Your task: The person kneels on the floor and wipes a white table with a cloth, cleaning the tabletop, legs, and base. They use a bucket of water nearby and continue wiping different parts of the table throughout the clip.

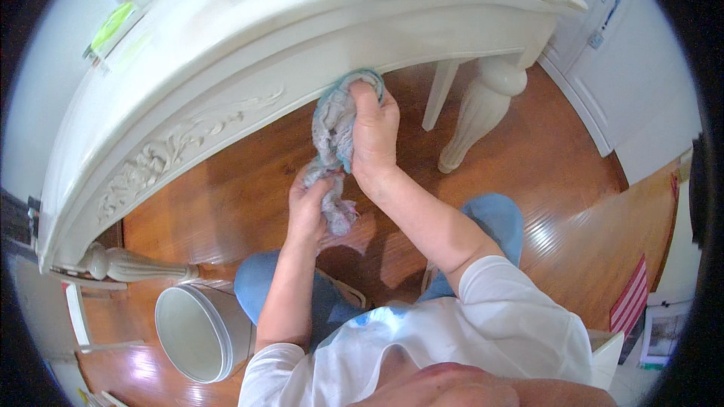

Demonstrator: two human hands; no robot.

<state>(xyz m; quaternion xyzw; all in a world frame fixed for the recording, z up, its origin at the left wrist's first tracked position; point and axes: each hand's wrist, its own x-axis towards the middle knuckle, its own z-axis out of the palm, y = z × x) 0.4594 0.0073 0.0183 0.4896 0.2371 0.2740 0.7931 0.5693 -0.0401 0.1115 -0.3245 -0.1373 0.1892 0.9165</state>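
Observation:
Both my hands grip one bunched, greyish-white cloth with a blue-green edge. My right hand is closed on its upper part, thumb on top, close to the lower edge of the white table. Lower and to the left, my left hand wraps round the other end, and a crumpled tail of cloth hangs out beside it. Between the hands the cloth narrows. It is held in front of the table's curved apron; whether it touches the apron I cannot tell.
A white bucket stands on the wooden floor at my left. Turned table legs come down at right and left. White cabinet doors are at the far right. A bright green item lies at the table's upper left.

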